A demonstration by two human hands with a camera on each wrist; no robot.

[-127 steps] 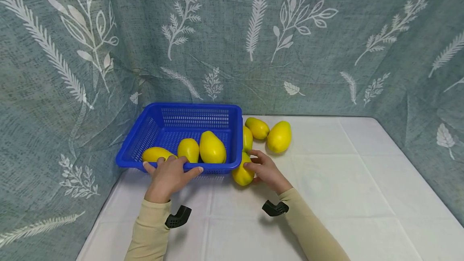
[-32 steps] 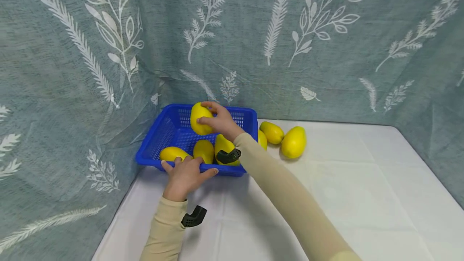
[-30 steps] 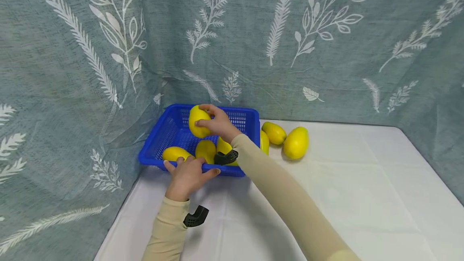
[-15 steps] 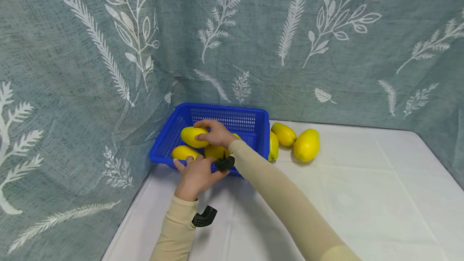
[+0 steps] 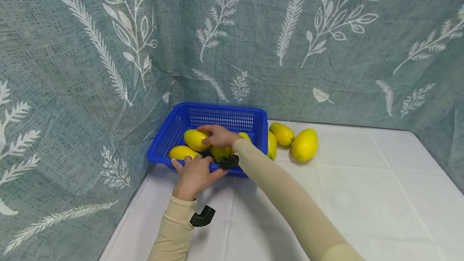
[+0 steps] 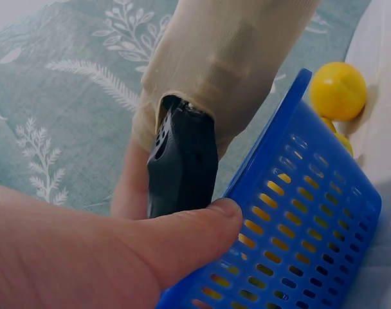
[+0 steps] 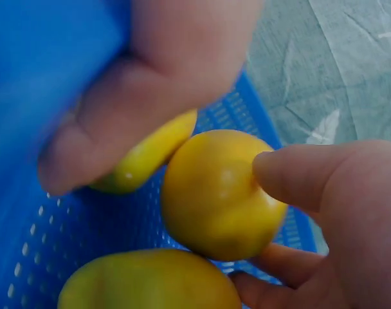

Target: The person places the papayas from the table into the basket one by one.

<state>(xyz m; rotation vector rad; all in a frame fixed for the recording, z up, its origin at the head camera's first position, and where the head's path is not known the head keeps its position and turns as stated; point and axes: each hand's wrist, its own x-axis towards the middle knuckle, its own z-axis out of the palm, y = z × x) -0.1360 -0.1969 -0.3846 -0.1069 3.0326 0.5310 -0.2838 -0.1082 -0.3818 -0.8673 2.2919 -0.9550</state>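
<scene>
My left hand [image 5: 195, 177] grips the near rim of a blue plastic basket [image 5: 224, 108], fingers over the inside. In the left wrist view its thumb [image 6: 189, 241] lies against the outer wall. Inside the basket, my right hand [image 5: 222, 137] holds a yellow mango [image 5: 194, 140] between thumb and fingers, low over the mesh floor. Closer to the near rim lie another mango [image 5: 182, 153], a greenish-yellow mango [image 5: 219, 154] and one mango [image 5: 245, 136] partly behind the right wrist. In the right wrist view the held mango [image 7: 221, 199] sits close against its neighbours.
Right of the basket on the white-covered table [image 5: 362, 180] lie a mango [image 5: 272, 146] against the basket wall, a second mango [image 5: 282, 133] behind it and a larger mango [image 5: 305, 145]. A grey-green leaf-patterned curtain [image 5: 261, 83] hangs behind and at the left.
My right hand has picked up a mango from beside the basket, carried it left over the rim and lowered it inside among the others. My left hand has stayed on the rim.
</scene>
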